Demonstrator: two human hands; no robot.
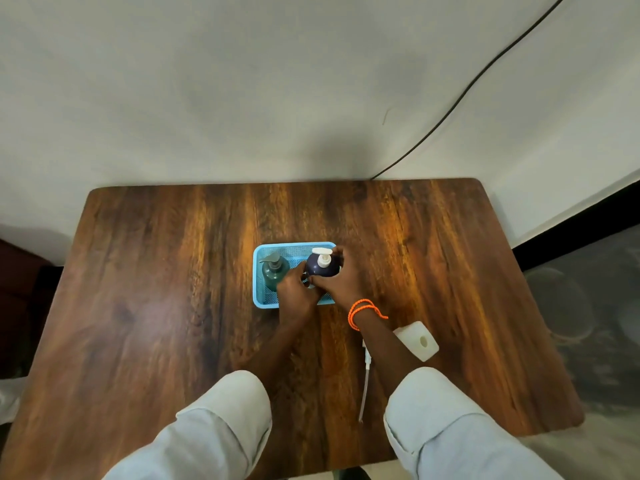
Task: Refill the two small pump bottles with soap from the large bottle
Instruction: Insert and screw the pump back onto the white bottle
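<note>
A light blue mesh basket [294, 244] sits at the middle of the wooden table. In its left part stands a dark green pump bottle [273, 273] with a grey pump. In its right part stands a navy pump bottle [321, 269] with a white pump head on top. My right hand [344, 284] wraps around the navy bottle from the right. My left hand [297, 294] presses its fingers on the bottle's front left side. The large white bottle [417, 341] stands by my right forearm with its top open. Its white pump with a long tube [365, 375] lies flat on the table.
The brown wooden table [156, 306] stands against a pale wall. A black cable [485, 69] runs down the wall to the table's back edge. Grey floor shows on the right, and my light sleeves fill the bottom of the view.
</note>
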